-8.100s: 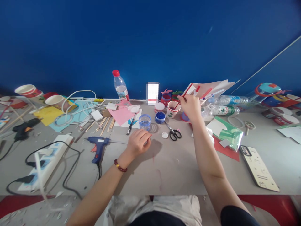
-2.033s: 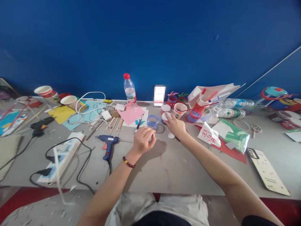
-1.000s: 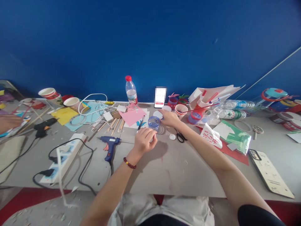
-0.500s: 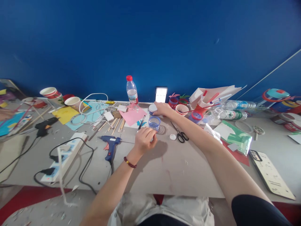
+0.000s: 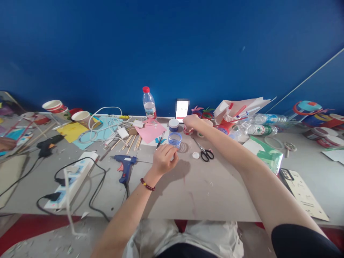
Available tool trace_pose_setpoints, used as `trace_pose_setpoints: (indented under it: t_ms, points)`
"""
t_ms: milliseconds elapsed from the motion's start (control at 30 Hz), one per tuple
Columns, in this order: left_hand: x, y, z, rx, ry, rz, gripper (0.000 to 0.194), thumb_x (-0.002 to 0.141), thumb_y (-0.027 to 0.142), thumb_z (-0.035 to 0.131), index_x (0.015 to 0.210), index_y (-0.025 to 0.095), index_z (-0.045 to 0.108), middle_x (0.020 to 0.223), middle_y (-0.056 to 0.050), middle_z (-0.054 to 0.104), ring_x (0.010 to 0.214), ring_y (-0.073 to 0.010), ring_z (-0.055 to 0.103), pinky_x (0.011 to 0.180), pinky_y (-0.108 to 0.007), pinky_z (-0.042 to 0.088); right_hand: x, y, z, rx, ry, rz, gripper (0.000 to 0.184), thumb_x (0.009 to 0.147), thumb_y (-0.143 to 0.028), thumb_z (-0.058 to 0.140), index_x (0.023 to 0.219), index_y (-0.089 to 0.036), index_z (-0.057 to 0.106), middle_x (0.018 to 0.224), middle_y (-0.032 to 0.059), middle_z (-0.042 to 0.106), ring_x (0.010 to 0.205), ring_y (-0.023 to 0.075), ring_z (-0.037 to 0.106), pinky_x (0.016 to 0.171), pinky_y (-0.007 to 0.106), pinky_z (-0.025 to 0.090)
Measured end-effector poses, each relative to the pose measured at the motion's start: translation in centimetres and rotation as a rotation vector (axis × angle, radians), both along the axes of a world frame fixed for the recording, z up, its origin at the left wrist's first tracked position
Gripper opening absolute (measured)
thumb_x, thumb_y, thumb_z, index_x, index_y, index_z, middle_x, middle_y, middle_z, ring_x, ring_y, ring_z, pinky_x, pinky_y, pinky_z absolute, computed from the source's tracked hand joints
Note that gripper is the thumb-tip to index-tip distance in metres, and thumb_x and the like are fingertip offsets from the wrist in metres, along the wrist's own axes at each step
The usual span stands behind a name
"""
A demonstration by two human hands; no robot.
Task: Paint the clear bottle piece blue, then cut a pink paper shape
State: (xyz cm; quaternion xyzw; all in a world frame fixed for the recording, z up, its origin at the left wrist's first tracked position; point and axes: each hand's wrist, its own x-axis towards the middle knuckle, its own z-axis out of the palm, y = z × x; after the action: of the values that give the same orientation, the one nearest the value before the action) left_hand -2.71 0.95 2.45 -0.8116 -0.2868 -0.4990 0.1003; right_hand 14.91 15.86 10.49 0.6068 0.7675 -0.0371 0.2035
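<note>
Head view: left hand (image 5: 164,159) over the desk (image 5: 209,197), fingers curled, just short of the clear blue-rimmed cup (image 5: 175,140); their undersides are hidden, so can't tell if they grip anything. Right hand (image 5: 191,122) is at the red jar (image 5: 188,131) and covers its top; can't tell how wide the fingers are or if they hold it. Blue jar (image 5: 173,125) with white lid stands just left of the red one, upright. Right forearm partly hides the paper cup (image 5: 209,123) and the cream phone case (image 5: 309,197). Phone screen (image 5: 182,110) is partly pixelated. Scissors (image 5: 206,154) lie beside the small white lid (image 5: 195,155). Another person's hand (image 5: 7,144) is cut off at the left edge
</note>
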Motion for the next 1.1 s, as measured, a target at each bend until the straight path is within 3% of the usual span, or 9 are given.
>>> trace_pose_setpoints:
  t_ms: [133,233,300,367,433,567,700,833,1100]
  points:
    - [0.1,-0.1,0.0,0.004,0.014,0.008,0.013,0.085,0.012,0.052,0.09,0.02,0.061,0.075,-0.003,0.068,0.07,-0.018,0.064,0.064,-0.031,0.048,0.1,-1.2,2.3,0.029,0.023,-0.004,0.047,0.063,-0.018,0.087,0.108,-0.013,0.072,0.113,0.019,0.072,0.109,0.0402,0.067,0.086,0.047,0.053]
    - [0.1,-0.1,0.1,0.033,0.003,0.009,0.013,0.084,0.01,0.053,0.089,0.02,0.06,0.074,-0.003,0.067,0.069,-0.0175,0.063,0.063,-0.03,0.048,1.2,-3.0,4.1,0.103,0.097,-0.009,0.052,0.071,-0.023,0.083,0.12,-0.016,0.066,0.12,0.0168,0.069,0.113,0.0376,0.064,0.088,0.044,0.052]
    - [0.1,-0.1,0.2,0.04,-0.005,0.003,0.014,0.083,0.009,0.054,0.09,0.019,0.059,0.074,-0.003,0.067,0.069,-0.0174,0.063,0.063,-0.03,0.048,2.4,-4.7,4.4,0.16,0.151,-0.02,0.056,0.077,-0.029,0.078,0.128,-0.017,0.06,0.123,0.0163,0.067,0.113,0.0361,0.064,0.088,0.043,0.052]
    - [0.1,-0.1,0.2,0.034,-0.002,0.0,0.014,0.083,0.009,0.054,0.091,0.019,0.06,0.075,-0.003,0.067,0.07,-0.0179,0.063,0.064,-0.03,0.049,3.9,-6.6,3.4,0.211,0.221,-0.032,0.059,0.08,-0.037,0.075,0.132,-0.017,0.055,0.127,0.0157,0.065,0.114,0.035,0.062,0.089,0.042,0.052]
    - [0.1,-0.2,0.1,0.026,0.01,0.004,0.015,0.083,0.009,0.054,0.092,0.02,0.06,0.076,-0.004,0.068,0.071,-0.0181,0.063,0.065,-0.031,0.049,5.2,-8.4,1.2,0.336,0.484,-0.048,0.06,0.078,-0.042,0.076,0.13,-0.017,0.056,0.126,0.015,0.065,0.116,0.0343,0.061,0.091,0.042,0.051]
    - [0.3,-0.4,0.1,0.022,0.027,-0.013,0.015,0.083,0.009,0.053,0.092,0.02,0.06,0.076,-0.004,0.067,0.072,-0.018,0.063,0.066,-0.031,0.048,6.8,-10.7,-4.0,0.283,0.855,-0.148,0.063,0.074,-0.038,0.079,0.128,-0.016,0.055,0.123,0.0129,0.067,0.098,0.0253,0.068,0.085,0.038,0.056]
    - [0.2,-0.4,0.2,0.008,0.03,-0.024,0.016,0.085,0.01,0.052,0.092,0.02,0.061,0.076,-0.004,0.066,0.073,-0.0175,0.062,0.067,-0.03,0.048,7.0,-10.7,-7.1,0.255,0.909,-0.067,0.073,0.074,-0.028,0.075,0.14,-0.018,0.045,0.139,0.0134,0.058,0.12,0.0252,0.061,0.091,0.035,0.055]
    - [0.1,-0.4,0.6,0.021,0.021,-0.021,0.016,0.084,0.009,0.052,0.092,0.019,0.061,0.075,-0.004,0.067,0.072,-0.0179,0.062,0.066,-0.03,0.047,6.2,-9.6,-8.0,0.245,0.821,-0.035,0.075,0.077,-0.025,0.072,0.145,-0.02,0.04,0.144,0.0099,0.057,0.123,0.0231,0.059,0.1,0.033,0.049]
    - [0.5,-0.9,0.7,0.03,0.017,-0.035,0.016,0.084,0.008,0.051,0.093,0.019,0.059,0.075,-0.004,0.067,0.069,-0.0165,0.062,0.066,-0.029,0.047,3.4,-8.0,-7.4,0.214,0.59,-0.022,0.075,0.083,-0.042,0.071,0.149,-0.026,0.04,0.123,0.0113,0.071,0.106,0.0332,0.069,0.082,0.036,0.052]
